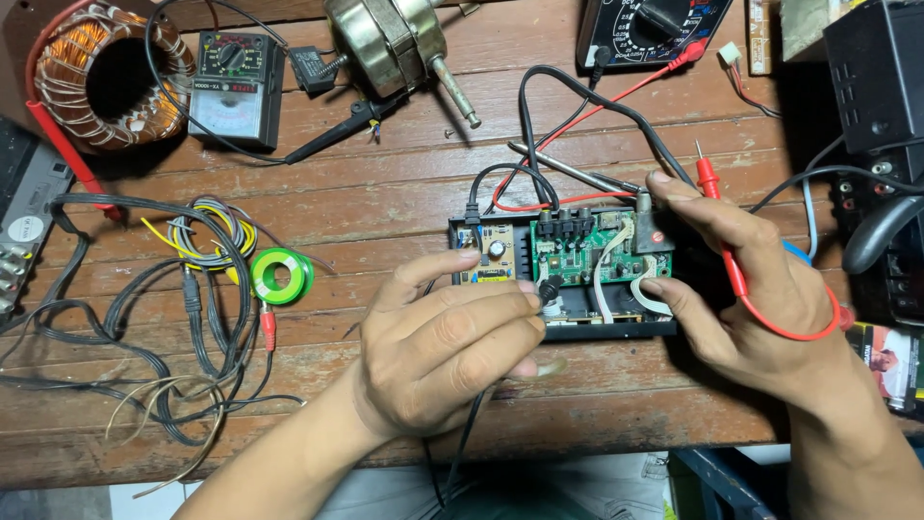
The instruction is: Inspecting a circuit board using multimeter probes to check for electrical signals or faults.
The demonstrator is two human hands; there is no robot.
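An open black case with green and tan circuit boards lies on the wooden bench in the middle. My left hand pinches a black probe whose tip rests on the board; its black lead runs down past my wrist. My right hand holds a red probe between the fingers, with the index fingertip at the case's top right corner and the thumb on a white ribbon cable. The red lead loops around the back of that hand.
A copper coil winding and an analogue meter sit at the top left, a fan motor top centre, a second meter top right. Tangled wires and a green solder spool lie left. Black equipment stands right.
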